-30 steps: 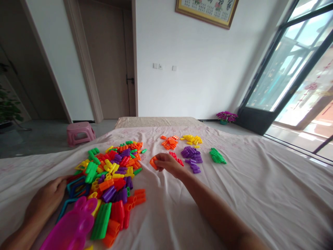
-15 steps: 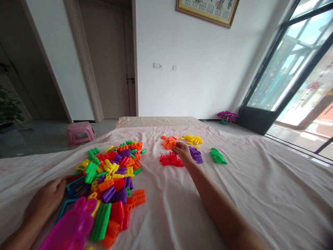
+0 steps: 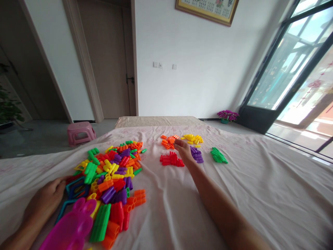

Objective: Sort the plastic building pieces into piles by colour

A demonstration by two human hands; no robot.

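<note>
My right hand (image 3: 184, 151) reaches over the sorted groups, its fingers stretched out and holding nothing, at the edge of the orange plastic tube pieces (image 3: 168, 143). Just below lie red pieces (image 3: 171, 159). Purple pieces (image 3: 196, 154) sit beside the wrist, partly behind it. Yellow pieces (image 3: 193, 139) are behind, green pieces (image 3: 219, 155) to the right. At the left, my left hand (image 3: 48, 194) is bent against the mixed pile of coloured tube pieces (image 3: 111, 166), next to blue angular frames (image 3: 78, 187). Its fingertips are hidden at something dark red.
A translucent pink animal-shaped tray (image 3: 70, 225) lies at the near left. Everything rests on a wrinkled pale cloth (image 3: 166, 208). Beyond it are a pink stool (image 3: 81, 132) on the floor, a closed door (image 3: 106, 62) and a pot of magenta flowers (image 3: 227, 115).
My right hand's fingers have loosened from a pinch and spread out by the orange group, drawing slightly to the right. The left hand has stayed where it was.
</note>
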